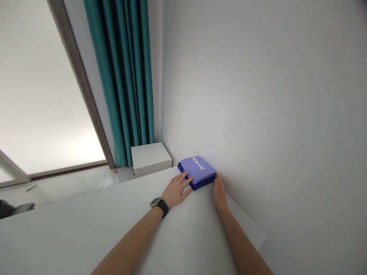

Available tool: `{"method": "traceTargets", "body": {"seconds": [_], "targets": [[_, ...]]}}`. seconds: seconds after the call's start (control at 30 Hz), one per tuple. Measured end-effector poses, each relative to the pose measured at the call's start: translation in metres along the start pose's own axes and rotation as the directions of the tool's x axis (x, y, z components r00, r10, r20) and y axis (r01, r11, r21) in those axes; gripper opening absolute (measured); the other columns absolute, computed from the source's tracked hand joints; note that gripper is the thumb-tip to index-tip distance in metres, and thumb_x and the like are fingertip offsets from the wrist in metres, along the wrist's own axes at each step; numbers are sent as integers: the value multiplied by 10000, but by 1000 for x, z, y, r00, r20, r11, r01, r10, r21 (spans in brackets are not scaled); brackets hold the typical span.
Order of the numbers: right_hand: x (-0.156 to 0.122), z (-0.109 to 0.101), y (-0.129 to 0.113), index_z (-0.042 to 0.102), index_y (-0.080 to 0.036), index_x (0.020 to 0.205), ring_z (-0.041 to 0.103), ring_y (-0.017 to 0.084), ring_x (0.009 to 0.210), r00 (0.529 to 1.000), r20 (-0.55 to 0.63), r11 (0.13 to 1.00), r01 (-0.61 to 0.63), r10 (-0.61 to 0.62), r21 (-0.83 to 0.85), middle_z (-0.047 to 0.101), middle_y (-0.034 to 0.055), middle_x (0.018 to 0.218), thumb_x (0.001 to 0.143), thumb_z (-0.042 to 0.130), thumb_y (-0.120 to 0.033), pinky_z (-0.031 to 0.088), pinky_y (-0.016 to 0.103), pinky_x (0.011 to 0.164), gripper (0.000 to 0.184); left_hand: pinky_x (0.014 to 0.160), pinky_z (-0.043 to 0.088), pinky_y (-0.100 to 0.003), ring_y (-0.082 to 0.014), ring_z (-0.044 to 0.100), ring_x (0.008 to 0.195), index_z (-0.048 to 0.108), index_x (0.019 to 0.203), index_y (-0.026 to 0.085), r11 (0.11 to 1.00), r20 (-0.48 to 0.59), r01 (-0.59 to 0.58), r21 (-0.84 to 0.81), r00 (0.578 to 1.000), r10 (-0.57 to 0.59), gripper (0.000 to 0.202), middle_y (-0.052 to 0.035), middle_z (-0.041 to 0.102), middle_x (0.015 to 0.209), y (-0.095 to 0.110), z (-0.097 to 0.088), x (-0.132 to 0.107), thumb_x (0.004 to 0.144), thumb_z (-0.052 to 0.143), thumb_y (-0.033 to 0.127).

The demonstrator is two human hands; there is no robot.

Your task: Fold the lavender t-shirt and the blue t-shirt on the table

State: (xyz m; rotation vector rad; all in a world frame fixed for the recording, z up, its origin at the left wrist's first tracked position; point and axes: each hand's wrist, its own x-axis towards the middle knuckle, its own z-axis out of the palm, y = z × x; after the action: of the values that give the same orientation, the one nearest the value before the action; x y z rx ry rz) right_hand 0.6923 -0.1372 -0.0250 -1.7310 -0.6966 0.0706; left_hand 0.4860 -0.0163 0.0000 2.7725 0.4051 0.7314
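A folded light-purple piece of fabric (197, 168) with white lettering lies on top of a folded dark-blue one (204, 183), making a small stack at the far end of the white surface (114, 225), by the wall. My left hand (175, 191) has its fingers spread, with the fingertips touching the stack's left and near side. On that wrist is a black-strapped watch (159, 204). Against the stack's right corner rests my right hand (219, 193), its fingers stretched out along the edge. Neither hand is closed around the fabric.
A white wall (258, 95) rises right beside the stack. Beyond the surface's far edge stands a lower white box-shaped cabinet (151, 156), under a green curtain (126, 76). A framed frosted glass pane (46, 95) is on the left. A dark object (14, 209) shows at the left edge.
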Motion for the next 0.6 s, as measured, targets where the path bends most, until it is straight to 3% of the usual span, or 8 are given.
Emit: {"method": "traceTargets", "body": {"seconds": [0.17,0.33,0.47,0.6], "targets": [[-12,-1,-1,525,-131,1348,459,238,1303,998,-35,999,44,-44,8,517,133,1405,899,345,-503,299,409,1125,611,1099,325,-434,-249,387,1336,370,1464,256,1000,-12,19,-10,1000,-19,496,-90,424,1478,2,-3,-8,987,396,388],[-39,5,-15,551,-141,1291,519,224,1218,993,4,993,121,-121,16,571,142,1315,902,358,-431,367,399,1059,522,933,410,-411,-242,556,1060,558,1254,205,982,-60,189,30,981,-187,333,-87,656,1122,6,-4,-15,944,439,232],[-57,11,-31,606,-167,1144,609,209,961,987,40,988,151,-153,35,647,112,1080,870,418,-380,475,365,869,395,841,416,-361,-225,568,945,611,997,192,959,-75,282,39,957,-279,176,-65,664,958,9,-7,-20,900,466,165],[-73,22,-49,642,-184,981,608,193,790,971,150,982,180,-186,52,670,67,890,861,436,-371,481,323,739,303,797,413,-333,-212,565,887,588,926,195,957,-75,286,49,956,-282,121,-49,642,896,11,-19,-29,879,484,153]]}}
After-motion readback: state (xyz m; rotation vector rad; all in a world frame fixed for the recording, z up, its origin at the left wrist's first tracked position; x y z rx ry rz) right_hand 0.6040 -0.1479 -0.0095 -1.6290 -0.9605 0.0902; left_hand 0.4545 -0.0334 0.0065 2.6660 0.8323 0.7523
